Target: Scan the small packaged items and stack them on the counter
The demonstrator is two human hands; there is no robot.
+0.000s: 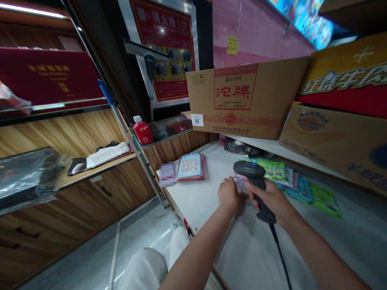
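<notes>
My right hand (272,199) is wrapped round the grip of a black handheld barcode scanner (250,170), whose cable hangs down toward the front. The scanner's head points away from me, over the white counter (208,201). My left hand (228,194) is closed on the edge of a small purple printed packet (242,187). The packet lies partly behind the scanner and the right fingers, so most of it is hidden. Whether the right fingers touch it I cannot tell. Left of my hands, a stack of flat printed packets (191,166) rests beside a blurred-out purple item (167,174).
Green and blue packets (302,191) lie behind and right of my right hand. A large cardboard box (242,100) stands on the ledge above, with more boxes (329,139) to its right. A red bottle (143,131) stands on a glass-topped cabinet. Wooden drawers (75,209) line the left.
</notes>
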